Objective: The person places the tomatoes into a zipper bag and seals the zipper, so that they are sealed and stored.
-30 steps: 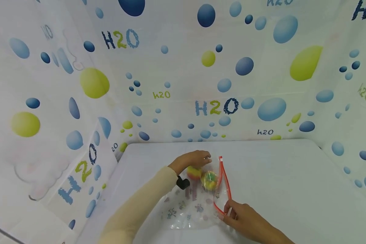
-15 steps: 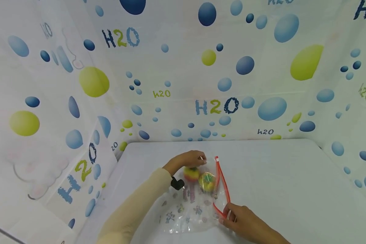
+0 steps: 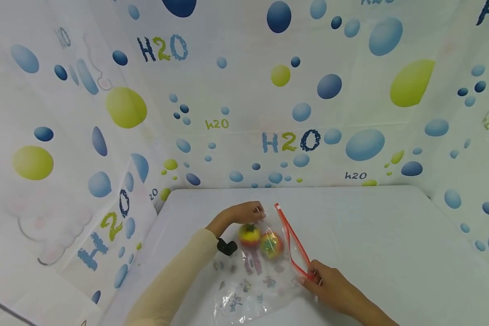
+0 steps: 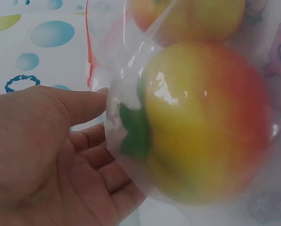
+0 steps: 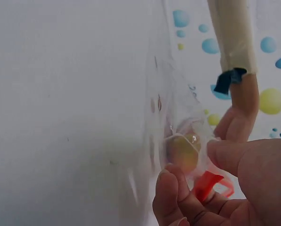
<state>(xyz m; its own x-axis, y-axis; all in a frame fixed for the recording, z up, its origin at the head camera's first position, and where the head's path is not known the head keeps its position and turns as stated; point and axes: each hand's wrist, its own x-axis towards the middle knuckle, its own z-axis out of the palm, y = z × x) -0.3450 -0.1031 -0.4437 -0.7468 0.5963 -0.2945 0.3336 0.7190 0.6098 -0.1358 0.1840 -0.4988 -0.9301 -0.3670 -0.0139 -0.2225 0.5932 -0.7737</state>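
Note:
A clear zip bag with printed figures and a red zip edge lies over the table's middle. Inside it are two yellow-and-red round fruits with green leafy tops, one fruit on the left and another fruit on the right. My left hand pinches the bag's far edge, just beyond the left fruit. Up close in the left wrist view, the thumb meets the plastic beside the green leaf. With my right hand I grip the near end of the red zip edge, which gapes in a narrow loop.
A white table spreads under the bag. Behind it hangs a white sheet printed with blue and green drops and H2O lettering. A dark band sits at the left wrist, below a cream sleeve.
My left hand has drawn left, carrying the bag's far edge and both fruits with it. The red zip edge now slants more. My right hand has shifted slightly right and away from me.

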